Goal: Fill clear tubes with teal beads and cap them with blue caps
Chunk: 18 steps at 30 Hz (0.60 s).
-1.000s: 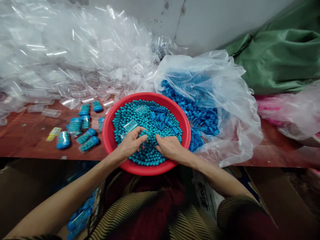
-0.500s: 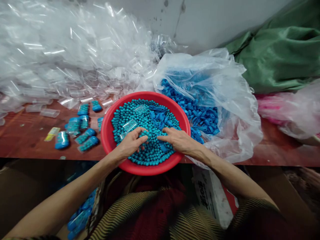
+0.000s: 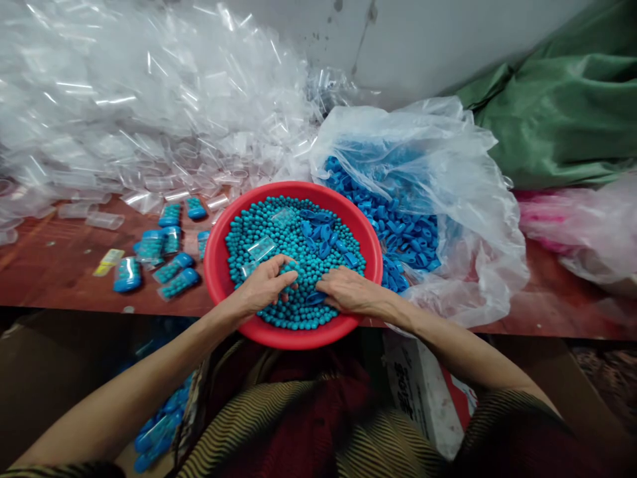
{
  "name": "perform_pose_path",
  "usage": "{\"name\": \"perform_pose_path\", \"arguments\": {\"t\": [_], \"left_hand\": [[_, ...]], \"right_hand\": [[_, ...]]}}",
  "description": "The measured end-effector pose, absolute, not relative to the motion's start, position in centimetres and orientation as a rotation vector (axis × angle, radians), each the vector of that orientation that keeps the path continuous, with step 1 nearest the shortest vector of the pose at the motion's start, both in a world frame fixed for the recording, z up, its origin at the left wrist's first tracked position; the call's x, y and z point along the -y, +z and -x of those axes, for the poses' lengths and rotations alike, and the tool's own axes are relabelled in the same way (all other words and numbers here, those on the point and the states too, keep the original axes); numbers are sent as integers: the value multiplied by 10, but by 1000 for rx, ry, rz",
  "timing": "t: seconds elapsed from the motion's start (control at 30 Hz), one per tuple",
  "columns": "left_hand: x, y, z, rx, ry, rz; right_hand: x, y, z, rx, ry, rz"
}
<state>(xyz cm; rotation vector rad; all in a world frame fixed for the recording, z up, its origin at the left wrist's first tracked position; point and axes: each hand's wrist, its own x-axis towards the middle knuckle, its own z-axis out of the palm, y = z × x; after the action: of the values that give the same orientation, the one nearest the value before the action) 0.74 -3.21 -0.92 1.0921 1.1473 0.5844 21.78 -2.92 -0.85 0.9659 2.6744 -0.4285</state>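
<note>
A red basin (image 3: 217,265) full of teal beads (image 3: 298,317) is in front of me. My left hand (image 3: 266,285) is over the beads at the basin's left side, thumb and fingers closed around a small clear tube (image 3: 289,268) with teal beads in it; fingers partly hide it. On the right, my right hand (image 3: 348,290) is low in the beads with its fingers curled in. At its fingertips is a blue plastic cap (image 3: 314,299). More blue caps (image 3: 322,234) lie in a heap on the beads, and an empty clear tube (image 3: 261,247) rests near my left hand.
Several capped bead-filled tubes (image 3: 150,247) lie on the red-brown table (image 3: 60,272) left of the basin. Behind them rises a large pile of clear tubes (image 3: 149,99). A clear plastic bag (image 3: 478,259) spilling blue caps stands right of the basin, before a green cloth (image 3: 562,113).
My right hand's fingers have curled in and dipped lower, and the blue cap by them has shifted left. My left hand keeps its hold. The view has shifted slightly.
</note>
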Motion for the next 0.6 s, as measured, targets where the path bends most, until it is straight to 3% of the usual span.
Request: {"name": "perform_pose_path", "arguments": {"t": [0.17,0.33,0.6], "left_hand": [[32,-8,-8,-1149,525,-1116],[31,-7,-9,-1210,571,-1159],[31,-13,-9,-1173,527,-1192]], "right_hand": [[19,7,-208,-2513,-329,-1507],[31,9,-187,-2709,-194,-1414],[26,6,-213,-2779,-581,-1461]]}}
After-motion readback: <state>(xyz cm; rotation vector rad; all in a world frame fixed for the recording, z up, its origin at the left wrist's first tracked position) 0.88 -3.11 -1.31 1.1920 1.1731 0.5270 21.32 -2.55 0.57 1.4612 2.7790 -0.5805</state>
